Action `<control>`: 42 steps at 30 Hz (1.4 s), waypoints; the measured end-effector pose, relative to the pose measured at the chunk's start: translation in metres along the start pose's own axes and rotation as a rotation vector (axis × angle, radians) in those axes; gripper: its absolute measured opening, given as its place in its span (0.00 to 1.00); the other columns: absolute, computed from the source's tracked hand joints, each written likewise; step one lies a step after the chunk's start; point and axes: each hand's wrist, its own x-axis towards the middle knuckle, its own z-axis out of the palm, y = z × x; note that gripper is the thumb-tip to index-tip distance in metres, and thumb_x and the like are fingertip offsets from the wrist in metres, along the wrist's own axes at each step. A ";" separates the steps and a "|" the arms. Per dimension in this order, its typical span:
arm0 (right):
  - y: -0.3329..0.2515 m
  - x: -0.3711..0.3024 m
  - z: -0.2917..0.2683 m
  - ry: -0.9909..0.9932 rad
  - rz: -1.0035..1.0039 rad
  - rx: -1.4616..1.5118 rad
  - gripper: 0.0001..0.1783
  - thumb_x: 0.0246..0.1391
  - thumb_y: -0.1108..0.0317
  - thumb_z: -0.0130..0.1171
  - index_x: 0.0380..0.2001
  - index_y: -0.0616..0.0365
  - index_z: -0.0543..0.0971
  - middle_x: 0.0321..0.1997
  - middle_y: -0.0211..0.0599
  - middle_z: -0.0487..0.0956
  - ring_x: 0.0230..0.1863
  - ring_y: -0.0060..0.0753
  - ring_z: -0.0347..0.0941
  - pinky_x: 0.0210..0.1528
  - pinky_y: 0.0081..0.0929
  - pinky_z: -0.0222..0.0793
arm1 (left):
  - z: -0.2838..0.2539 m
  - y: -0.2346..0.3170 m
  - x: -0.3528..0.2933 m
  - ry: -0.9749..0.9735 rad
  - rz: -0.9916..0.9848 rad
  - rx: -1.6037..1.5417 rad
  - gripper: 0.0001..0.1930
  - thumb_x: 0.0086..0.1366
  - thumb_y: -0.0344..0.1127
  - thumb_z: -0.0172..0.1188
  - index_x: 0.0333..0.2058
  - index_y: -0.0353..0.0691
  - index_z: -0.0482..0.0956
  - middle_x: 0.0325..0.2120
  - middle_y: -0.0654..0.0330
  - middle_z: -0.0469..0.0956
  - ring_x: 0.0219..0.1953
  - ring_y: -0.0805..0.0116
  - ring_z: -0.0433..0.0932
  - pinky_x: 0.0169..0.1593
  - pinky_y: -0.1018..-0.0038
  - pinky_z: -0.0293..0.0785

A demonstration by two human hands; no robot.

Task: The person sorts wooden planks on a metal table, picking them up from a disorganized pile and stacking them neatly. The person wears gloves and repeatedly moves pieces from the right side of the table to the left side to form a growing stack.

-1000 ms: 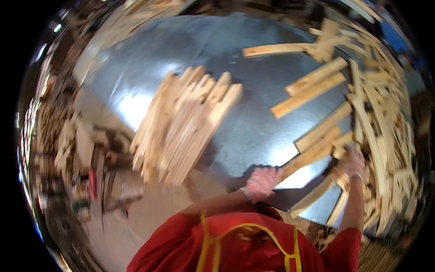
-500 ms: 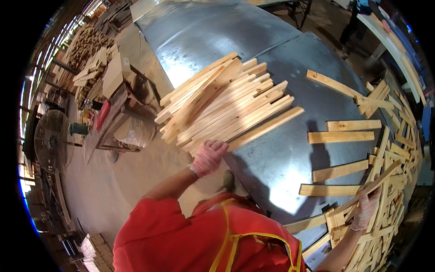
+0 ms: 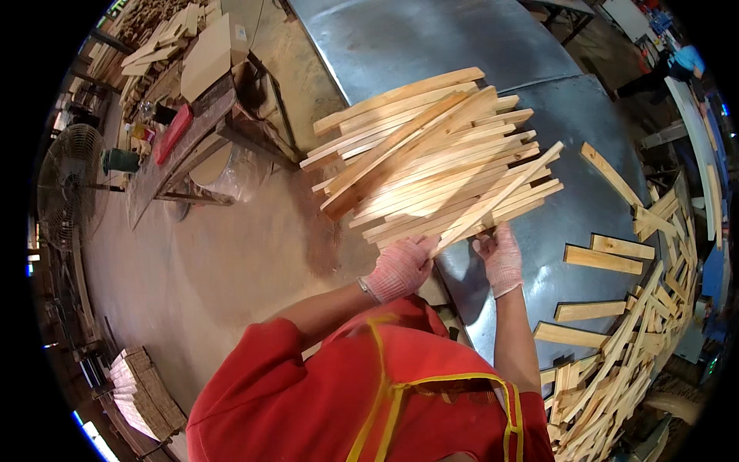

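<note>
Right hand point(image 3: 500, 260) swung from four-o'clock pile point(image 3: 608, 385) to stack point(image 3: 431, 181) at one; both hands there now. Slat point(image 3: 500, 199) askew atop, end at left hand point(image 3: 400, 269). Grips: cannot tell.

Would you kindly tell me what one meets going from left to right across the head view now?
Round caged fan, red elongated object, the person's left hand, the person's right hand, jumbled heap of wooden strips.

Wooden slats point(image 3: 443, 173) partly hide the metal table point(image 3: 416, 38), cut off above.
</note>
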 end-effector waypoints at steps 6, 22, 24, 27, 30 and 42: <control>0.021 -0.046 0.025 0.068 0.062 0.238 0.24 0.63 0.66 0.63 0.61 0.50 0.72 0.45 0.37 0.80 0.40 0.34 0.77 0.47 0.44 0.80 | -0.010 0.011 -0.004 -0.185 0.308 -0.121 0.14 0.63 0.37 0.64 0.46 0.43 0.77 0.38 0.52 0.78 0.43 0.47 0.81 0.46 0.54 0.80; 0.047 0.007 0.008 0.405 0.039 0.132 0.23 0.59 0.72 0.63 0.57 0.60 0.71 0.35 0.36 0.79 0.30 0.34 0.76 0.32 0.36 0.76 | -0.060 -0.128 -0.006 0.224 -0.849 -1.477 0.12 0.71 0.46 0.64 0.47 0.48 0.83 0.30 0.72 0.74 0.35 0.76 0.73 0.44 0.76 0.69; 0.047 0.012 0.016 0.374 0.051 0.148 0.26 0.59 0.72 0.63 0.60 0.59 0.69 0.34 0.36 0.79 0.30 0.33 0.75 0.31 0.36 0.75 | -0.080 -0.114 -0.011 0.212 -0.847 -1.327 0.15 0.73 0.45 0.62 0.52 0.46 0.83 0.36 0.70 0.77 0.36 0.76 0.73 0.45 0.75 0.70; 0.055 0.019 0.022 0.386 0.013 0.190 0.29 0.59 0.71 0.62 0.63 0.55 0.67 0.34 0.36 0.78 0.28 0.32 0.74 0.31 0.36 0.74 | -0.121 -0.071 -0.004 0.167 -0.676 -1.066 0.19 0.75 0.43 0.60 0.60 0.45 0.80 0.48 0.69 0.80 0.41 0.76 0.76 0.49 0.74 0.71; 0.051 0.015 0.027 0.305 0.008 0.194 0.27 0.59 0.72 0.61 0.61 0.54 0.67 0.33 0.34 0.76 0.27 0.29 0.72 0.29 0.35 0.71 | -0.154 -0.053 0.032 -0.097 -0.528 -0.868 0.24 0.72 0.42 0.61 0.63 0.39 0.77 0.51 0.63 0.80 0.40 0.76 0.78 0.42 0.78 0.74; -0.006 -0.095 -0.009 0.166 -0.191 0.458 0.20 0.64 0.57 0.69 0.51 0.58 0.77 0.43 0.40 0.81 0.42 0.34 0.79 0.46 0.34 0.79 | 0.015 0.008 0.025 -0.406 0.501 0.168 0.33 0.62 0.45 0.69 0.64 0.41 0.74 0.52 0.47 0.80 0.46 0.45 0.83 0.46 0.59 0.82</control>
